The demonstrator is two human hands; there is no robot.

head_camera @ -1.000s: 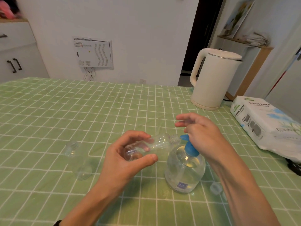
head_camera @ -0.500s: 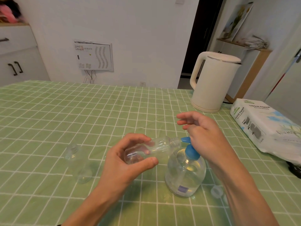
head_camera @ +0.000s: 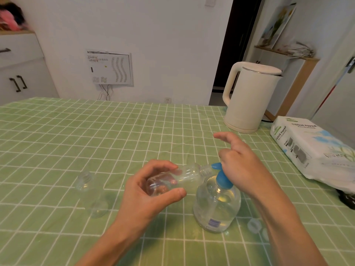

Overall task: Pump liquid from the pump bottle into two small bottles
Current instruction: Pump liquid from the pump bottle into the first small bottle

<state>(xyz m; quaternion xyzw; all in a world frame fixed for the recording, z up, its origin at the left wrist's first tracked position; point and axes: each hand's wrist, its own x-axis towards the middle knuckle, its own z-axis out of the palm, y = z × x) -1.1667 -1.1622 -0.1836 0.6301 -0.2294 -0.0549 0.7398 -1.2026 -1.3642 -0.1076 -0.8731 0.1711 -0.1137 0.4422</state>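
Observation:
A clear pump bottle (head_camera: 217, 206) with a blue pump head (head_camera: 221, 178) stands on the green checked tablecloth (head_camera: 96, 135). My left hand (head_camera: 151, 191) grips a small clear bottle (head_camera: 178, 178), tilted almost flat, its open neck at the blue nozzle. My right hand (head_camera: 242, 166) rests on top of the pump head, palm down, fingers stretched out loosely. A second small clear bottle (head_camera: 90, 194) stands upright to the left, untouched. Liquid fills most of the pump bottle.
A white kettle (head_camera: 247, 96) stands at the back right. A pack of tissue paper (head_camera: 311, 148) lies along the right edge, with a dark object (head_camera: 347, 198) just below it. A small clear cap (head_camera: 253, 225) lies right of the pump bottle.
The view has tilted up slightly. My right hand keeps pressing on the pump head, its fingers lifted a little more. The left hand still holds the small bottle at the nozzle.

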